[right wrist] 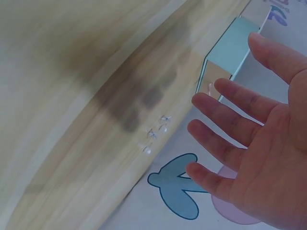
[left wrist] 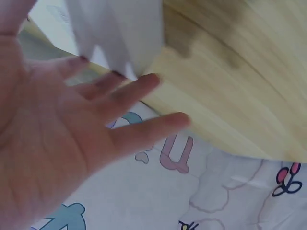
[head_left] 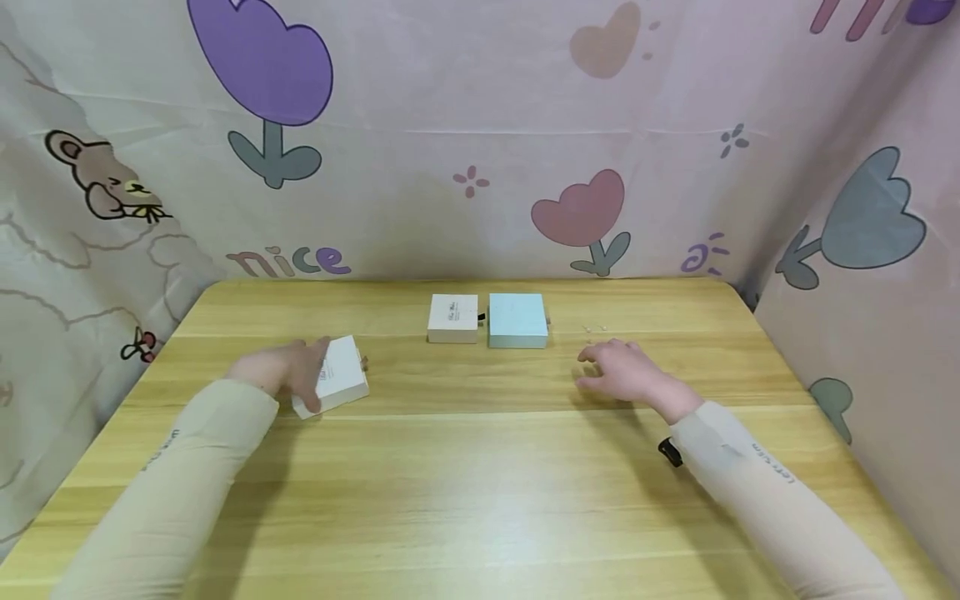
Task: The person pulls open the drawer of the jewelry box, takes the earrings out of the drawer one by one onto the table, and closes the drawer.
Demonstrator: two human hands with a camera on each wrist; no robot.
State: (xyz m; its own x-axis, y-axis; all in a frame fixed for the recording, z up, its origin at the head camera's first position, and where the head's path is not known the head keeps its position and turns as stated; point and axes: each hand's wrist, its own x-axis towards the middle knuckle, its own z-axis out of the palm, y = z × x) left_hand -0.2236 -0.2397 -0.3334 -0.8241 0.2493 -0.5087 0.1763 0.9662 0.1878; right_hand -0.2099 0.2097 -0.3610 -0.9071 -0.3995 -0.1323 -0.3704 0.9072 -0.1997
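At the left of the table, my left hand [head_left: 288, 371] holds a small white box [head_left: 343, 375] across its left end, thumb on the near side and fingers on the far side. Dark lettering marks the box's top and a short tab sticks out at its right. In the left wrist view the fingertips meet the edge of the white box [left wrist: 115, 33]. My right hand [head_left: 626, 371] hovers over the right part of the table, fingers spread and holding nothing. Just beyond it lie small earrings [right wrist: 153, 134] with clear star shapes and drops.
A pale lettered box [head_left: 453, 318] with a black tab and a light blue box [head_left: 517, 321] stand side by side at the back middle of the wooden table [head_left: 450, 500]. A printed cloth [head_left: 420, 100] hangs behind and along both sides.
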